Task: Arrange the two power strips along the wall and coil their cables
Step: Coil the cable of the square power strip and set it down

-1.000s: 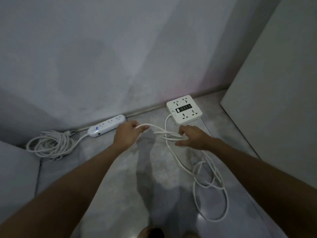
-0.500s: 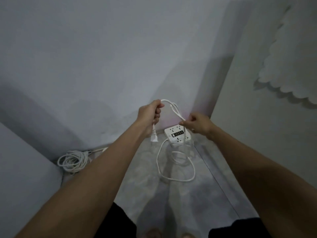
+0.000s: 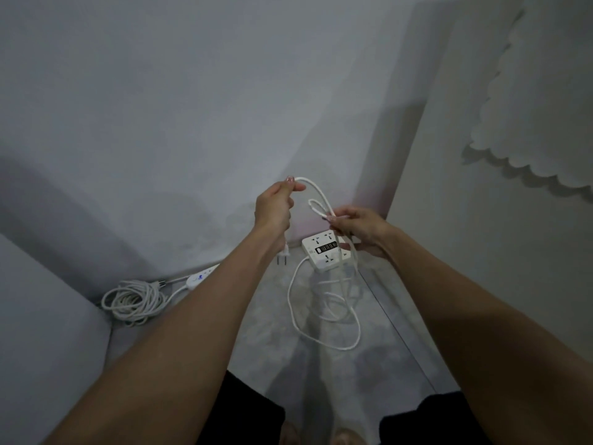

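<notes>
square power strip (image 3: pixel 325 250) white, black panel | cable (image 3: pixel 322 329) white | wall (image 3: pixel 192 107) grey | floor (image 3: pixel 321 374) mottled grey

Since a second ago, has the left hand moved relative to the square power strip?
Yes. The left hand, gripping the cable, has risen from floor level beside the square power strip to well above it, the plug dangling below.

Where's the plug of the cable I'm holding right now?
In the head view, the plug hangs just below the left hand, prongs down, above the floor left of the square power strip by the wall.
</notes>
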Demonstrator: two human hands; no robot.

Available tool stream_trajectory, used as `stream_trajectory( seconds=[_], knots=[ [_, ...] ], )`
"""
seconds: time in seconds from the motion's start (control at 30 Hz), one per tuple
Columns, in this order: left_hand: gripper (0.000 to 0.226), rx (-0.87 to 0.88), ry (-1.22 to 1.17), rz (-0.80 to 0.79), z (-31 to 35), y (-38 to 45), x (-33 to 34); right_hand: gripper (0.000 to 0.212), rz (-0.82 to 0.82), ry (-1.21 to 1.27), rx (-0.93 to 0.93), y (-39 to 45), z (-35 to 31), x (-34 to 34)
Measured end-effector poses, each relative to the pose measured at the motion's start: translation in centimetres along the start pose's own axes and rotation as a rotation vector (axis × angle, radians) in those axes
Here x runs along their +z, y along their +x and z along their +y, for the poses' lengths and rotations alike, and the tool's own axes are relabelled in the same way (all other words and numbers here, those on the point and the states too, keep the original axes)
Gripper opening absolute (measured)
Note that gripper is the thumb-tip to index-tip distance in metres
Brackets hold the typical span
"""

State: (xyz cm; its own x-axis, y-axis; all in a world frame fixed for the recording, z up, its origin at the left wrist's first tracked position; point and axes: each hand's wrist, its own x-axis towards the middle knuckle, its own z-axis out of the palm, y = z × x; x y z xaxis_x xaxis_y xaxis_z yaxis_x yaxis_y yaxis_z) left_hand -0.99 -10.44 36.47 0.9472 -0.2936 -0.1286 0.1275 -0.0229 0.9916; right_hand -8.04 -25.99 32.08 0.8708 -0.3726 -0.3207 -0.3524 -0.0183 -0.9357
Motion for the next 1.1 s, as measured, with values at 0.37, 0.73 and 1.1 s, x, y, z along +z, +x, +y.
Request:
stream_trajectory(
  seconds=[0.37,0.73,1.1],
  knots=[
    [0.034,0.102,-0.168,0.121,1.7,0.7,-1.2,0.015,-0.068,0.038,-0.064,0.1,-0.8,2.3],
    [0.048,-0.009,0.799,0.201,-2.5,2.4,-4.4,0.017,-0.158,-0.102,-0.15,-0.2,0.0,0.1],
    [0.098,0.229,1.279,-0.295,-5.4,0.7,-4.9,0.012,-0.172,-0.113,-0.061,-0.5,-0.9,-0.2]
  ],
)
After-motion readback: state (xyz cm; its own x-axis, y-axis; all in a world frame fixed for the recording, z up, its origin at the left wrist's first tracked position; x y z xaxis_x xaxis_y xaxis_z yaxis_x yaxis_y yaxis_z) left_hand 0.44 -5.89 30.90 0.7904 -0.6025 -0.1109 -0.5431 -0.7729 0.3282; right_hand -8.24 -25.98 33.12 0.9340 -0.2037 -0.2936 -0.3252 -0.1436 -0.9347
